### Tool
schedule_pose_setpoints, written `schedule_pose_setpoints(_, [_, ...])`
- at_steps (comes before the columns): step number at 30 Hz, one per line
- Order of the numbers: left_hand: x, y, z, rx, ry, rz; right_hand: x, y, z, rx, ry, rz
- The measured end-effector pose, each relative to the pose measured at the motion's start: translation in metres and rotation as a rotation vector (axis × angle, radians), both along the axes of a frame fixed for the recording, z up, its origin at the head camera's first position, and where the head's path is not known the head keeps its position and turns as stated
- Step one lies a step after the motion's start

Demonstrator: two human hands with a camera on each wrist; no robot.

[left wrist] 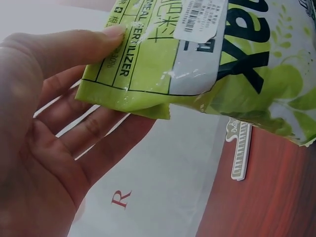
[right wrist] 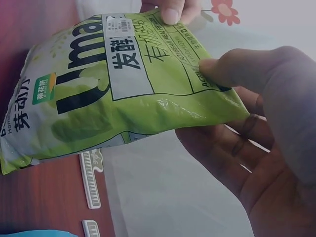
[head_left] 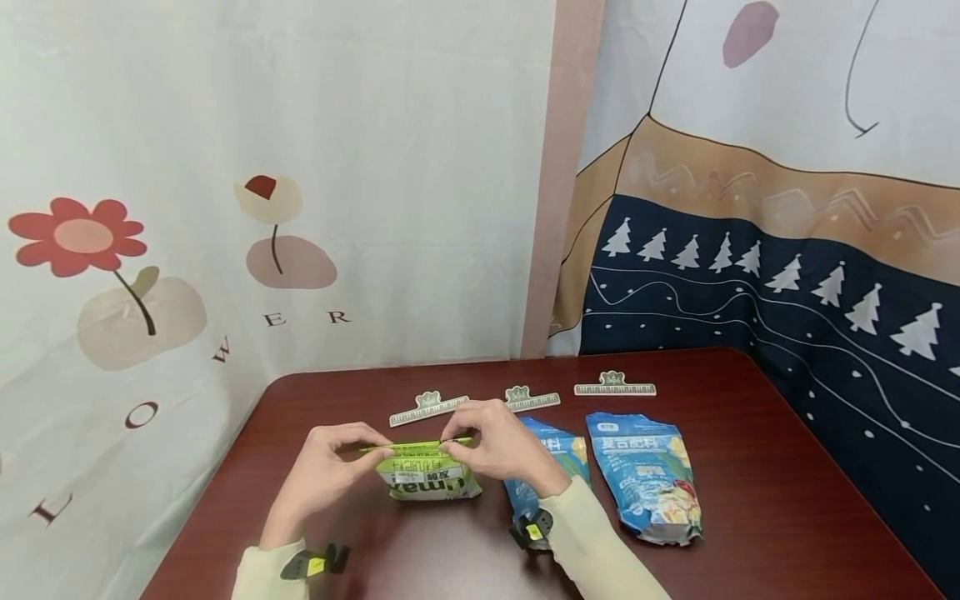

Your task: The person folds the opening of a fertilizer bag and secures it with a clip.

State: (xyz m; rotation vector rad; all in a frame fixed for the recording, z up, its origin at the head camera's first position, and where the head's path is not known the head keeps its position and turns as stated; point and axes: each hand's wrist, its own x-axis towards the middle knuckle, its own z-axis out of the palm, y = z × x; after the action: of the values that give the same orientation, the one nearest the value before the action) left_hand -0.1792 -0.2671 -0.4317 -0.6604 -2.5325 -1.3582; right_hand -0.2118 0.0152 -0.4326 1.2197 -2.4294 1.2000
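Note:
A green and white fertilizer bag stands near the middle of the table, its folded top edge held between both hands. With thumb on the near side and fingers behind, my left hand pinches the left end of that edge. The right end is pinched the same way by my right hand. In the left wrist view the thumb lies over the printed green strip of the bag. The right wrist view shows the bag from its other side, with a barcode sticker near the top.
Two blue bags lie to the right: one in full view, the other partly behind my right forearm. Along the back are three ruler-marked clips: left, middle and right. Printed curtains hang behind the table.

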Motion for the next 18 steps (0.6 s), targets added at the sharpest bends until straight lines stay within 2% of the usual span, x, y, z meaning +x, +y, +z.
schedule_pose_setpoints(5, [-0.0014,0.0014,-0.0021,-0.006,0.023,-0.001,0.0000,0.0007,0.0011,-0.010,-0.012,0.016])
schedule_pose_setpoints(10, [-0.0029,0.0029,-0.0026,-0.024,0.022,0.010,-0.0015,0.0010,0.0001,-0.008,-0.015,-0.013])
schedule_pose_setpoints(14, [-0.0025,0.0012,-0.0020,-0.026,-0.007,0.017,-0.0025,0.0020,-0.0011,-0.014,0.008,-0.029])
schedule_pose_setpoints(18, [-0.0003,-0.0052,-0.0025,-0.033,-0.046,0.036,-0.0027,0.0052,-0.0001,-0.028,-0.013,-0.008])
